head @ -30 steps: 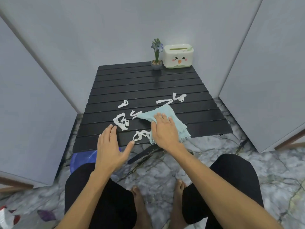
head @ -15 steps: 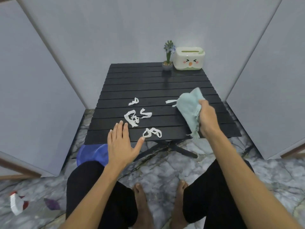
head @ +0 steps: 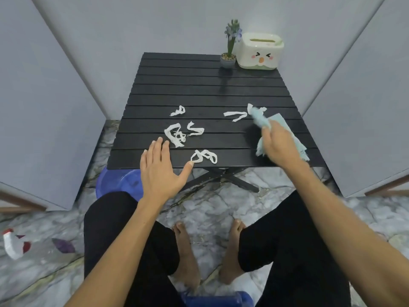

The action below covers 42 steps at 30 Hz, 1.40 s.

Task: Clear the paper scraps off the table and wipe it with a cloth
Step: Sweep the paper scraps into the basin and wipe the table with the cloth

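Observation:
Several white paper scraps lie on the black slatted table (head: 199, 89): one cluster (head: 176, 136) at the near left, a looped scrap (head: 204, 156) by the front edge, a small one (head: 178, 111) farther back, and a strip (head: 235, 115) at the right. My right hand (head: 277, 145) grips a light-green cloth (head: 285, 127) low over the table's right side, its tip touching the right strip. My left hand (head: 160, 171) hovers open, palm down, at the front-left edge, thumb beside the looped scrap.
A small potted flower (head: 229, 59) and a white tissue box (head: 259, 54) stand at the table's far right corner. A blue basin (head: 119, 182) sits on the floor under the front-left edge. Grey panels close in on both sides. A spray bottle (head: 13, 244) lies on the marble floor at left.
My right hand lifted the cloth from the near middle of the table and carried it to the right side, then lowered it toward the right strip. My left hand stayed at the front-left edge.

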### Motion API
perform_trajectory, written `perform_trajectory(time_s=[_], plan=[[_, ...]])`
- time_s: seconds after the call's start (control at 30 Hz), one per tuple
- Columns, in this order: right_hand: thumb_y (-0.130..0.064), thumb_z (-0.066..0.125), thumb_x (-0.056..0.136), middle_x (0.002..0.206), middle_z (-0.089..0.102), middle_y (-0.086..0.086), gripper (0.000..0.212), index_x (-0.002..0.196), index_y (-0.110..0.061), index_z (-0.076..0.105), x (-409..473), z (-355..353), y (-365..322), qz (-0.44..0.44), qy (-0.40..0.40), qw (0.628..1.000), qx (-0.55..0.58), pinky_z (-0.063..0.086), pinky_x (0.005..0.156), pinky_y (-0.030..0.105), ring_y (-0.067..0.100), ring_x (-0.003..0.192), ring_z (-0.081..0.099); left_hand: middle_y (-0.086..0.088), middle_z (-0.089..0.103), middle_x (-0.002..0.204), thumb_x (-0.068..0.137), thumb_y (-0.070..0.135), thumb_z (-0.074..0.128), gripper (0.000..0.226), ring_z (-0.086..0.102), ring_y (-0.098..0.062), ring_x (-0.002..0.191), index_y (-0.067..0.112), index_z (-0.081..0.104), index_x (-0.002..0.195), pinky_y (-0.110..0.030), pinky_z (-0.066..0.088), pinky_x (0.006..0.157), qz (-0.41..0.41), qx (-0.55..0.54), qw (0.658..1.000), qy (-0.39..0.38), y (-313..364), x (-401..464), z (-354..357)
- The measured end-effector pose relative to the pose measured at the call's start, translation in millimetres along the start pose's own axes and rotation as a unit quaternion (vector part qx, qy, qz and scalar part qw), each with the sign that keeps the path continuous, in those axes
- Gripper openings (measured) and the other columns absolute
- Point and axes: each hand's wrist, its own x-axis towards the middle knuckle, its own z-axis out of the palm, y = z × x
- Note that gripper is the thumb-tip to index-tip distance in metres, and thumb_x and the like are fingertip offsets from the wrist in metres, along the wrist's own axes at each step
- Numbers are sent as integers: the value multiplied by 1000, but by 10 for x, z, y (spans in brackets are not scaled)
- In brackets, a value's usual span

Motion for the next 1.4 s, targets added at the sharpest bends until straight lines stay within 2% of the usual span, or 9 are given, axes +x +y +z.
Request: perform_trajectory(time_s=[0.1, 0.33, 0.53, 0.7, 0.9, 1.1, 1.17, 1.23, 1.4], plan=[[-37, 28, 95, 149, 44, 20, 57, 136, -2, 48, -89, 277, 107, -18, -63, 991, -116, 27, 111, 47, 36, 140, 36, -7, 27, 160, 86, 73, 37, 91, 18, -22, 149, 7, 35, 149, -42, 9, 120, -4, -5, 1000, -1, -2, 2, 5], [-36, 24, 95, 161, 29, 9, 63, 151, -9, 33, 93, 203, 261, 54, -47, 982, -177, 16, 117, 53, 29, 149, 22, -6, 28, 160, 85, 74, 37, 92, 19, -21, 149, 7, 35, 149, -41, 10, 120, -5, -14, 1000, 4, -14, -5, 14], [-31, 10, 92, 129, 57, 20, 62, 112, 5, 56, 352, 238, 255, 158, 39, 982, -96, 33, 104, 57, 38, 119, 46, -6, 29, 160, 86, 75, 37, 91, 19, -20, 149, 8, 36, 148, -40, 10, 120, -7, -17, 1000, 10, -4, 2, 24], [-32, 17, 99, 116, 61, 23, 54, 109, 2, 57, 686, 131, 129, 158, 24, 987, 24, 40, 94, 49, 42, 105, 53, -5, 29, 159, 85, 75, 38, 91, 20, -19, 149, 9, 37, 148, -41, 13, 120, -3, -23, 1000, 2, -16, 7, 10], [-28, 29, 103, 79, 59, 13, 45, 74, -2, 51, 871, 173, 62, 74, -53, 995, 41, 29, 69, 35, 28, 82, 50, -3, 27, 160, 84, 76, 36, 92, 18, -18, 149, 11, 37, 149, -41, 13, 121, 3, -36, 999, -7, -59, 18, 9], [-28, 34, 103, 71, 57, -3, 43, 61, -23, 42, 829, 301, -138, -3, -111, 993, 38, 34, 75, 36, 29, 87, 56, -3, 27, 160, 85, 74, 38, 89, 18, -19, 149, 12, 36, 149, -41, 13, 120, 9, -32, 999, -6, -58, 19, 4], [-30, 34, 103, 102, 69, 8, 37, 76, -24, 59, 764, 375, -234, -24, -139, 989, 49, 39, 90, 38, 31, 109, 57, -3, 27, 160, 85, 74, 39, 89, 19, -19, 149, 11, 37, 148, -41, 13, 120, 7, -29, 1000, -5, -49, 19, 4], [-31, 34, 104, 146, 53, 9, 37, 128, -23, 61, 679, 449, -328, -31, -174, 983, 46, 29, 109, 39, 29, 135, 43, -3, 27, 160, 85, 74, 39, 88, 18, -19, 149, 12, 37, 149, -42, 14, 120, 6, -29, 1000, -9, -46, 17, -4], [-41, 27, 101, 160, 34, 0, 52, 152, -35, 36, 450, 586, -481, -65, -217, 973, 40, 17, 119, 39, 25, 148, 25, -1, 22, 162, 86, 75, 37, 89, 12, -16, 150, 14, 33, 151, -40, 9, 121, 7, -29, 999, -22, -59, 12, -34]])
